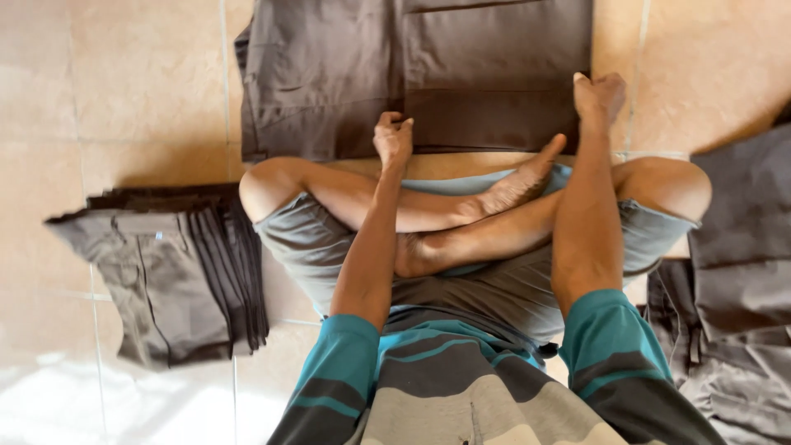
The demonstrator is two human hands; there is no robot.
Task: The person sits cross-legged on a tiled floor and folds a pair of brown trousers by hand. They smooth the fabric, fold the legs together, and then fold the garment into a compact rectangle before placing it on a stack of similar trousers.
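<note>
Person sits cross-legged on tan tiled floor [148,91], head view looking straight down; dark brown garment [412,74] lies spread flat on the floor just past the crossed shins, partly folded, with a doubled panel on its right half; left hand [394,138] sits at the garment's near edge around mid-width, fingers [401,126] curled shut, pinching the cloth edge; right hand [599,97] sits at the near right corner of the folded panel, fingers closed on the fabric there, knuckles up; both forearms stretch forward over the legs, sleeves are teal with grey stripes; bare right foot [519,181] rests just beside the garment's near edge, between the two hands, contact with the cloth not clear; stack of folded dark garments [177,268] on the floor to the person's left, near the left knee, edges roughly aligned, layers visible along its right side; loose heap of grey garments [733,288] on the floor to the right, beside the right knee, unfolded and overlapping; bright sun patch on the tiles at lower left.
</note>
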